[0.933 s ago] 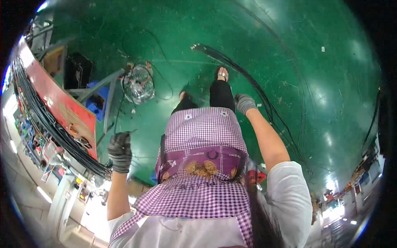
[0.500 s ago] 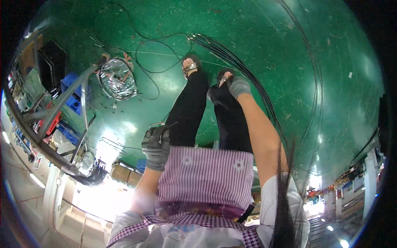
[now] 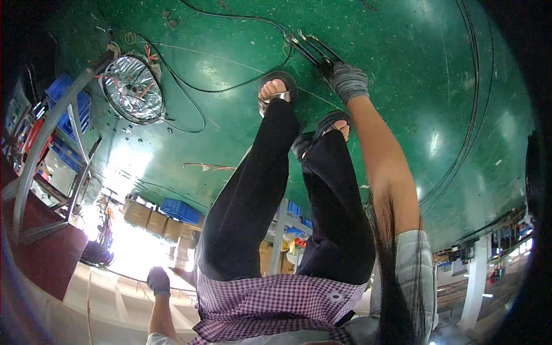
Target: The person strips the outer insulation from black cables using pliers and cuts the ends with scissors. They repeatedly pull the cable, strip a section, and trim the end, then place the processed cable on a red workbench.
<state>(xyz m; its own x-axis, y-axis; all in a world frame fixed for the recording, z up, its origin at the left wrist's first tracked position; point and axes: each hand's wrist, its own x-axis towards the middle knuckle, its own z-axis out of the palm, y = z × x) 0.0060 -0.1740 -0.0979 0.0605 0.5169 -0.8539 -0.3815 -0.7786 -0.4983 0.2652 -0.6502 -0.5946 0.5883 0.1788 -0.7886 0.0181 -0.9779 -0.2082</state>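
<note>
A grey knitted glove covers my right hand (image 3: pixel 349 82), which reaches out past my feet. Its fingers are closed around a bundle of black cables (image 3: pixel 310 50), close to the bundle's light-tipped ends. Beyond the hand, the rest of the bundle is hidden by my hand and arm. My left hand (image 3: pixel 158 280), in a dark grey glove, is low at the left, well away from the cables. It looks small and blurred there, and its fingers cannot be made out. One thin black cable (image 3: pixel 241 86) curves over the green floor near my left foot.
A round coil in shiny clear wrap (image 3: pixel 133 90) lies on the floor at the left, beside a metal frame (image 3: pixel 49 135). Blue crates (image 3: pixel 69 100) stand behind the frame. More black cables (image 3: pixel 474 103) curve along the floor at the right. Cardboard boxes (image 3: pixel 138 214) are further back.
My right hand has moved forward and closed on the cable bundle near its ends. The left hand, which held a thin wire-like piece near my lap, has swung down and out to the left.
</note>
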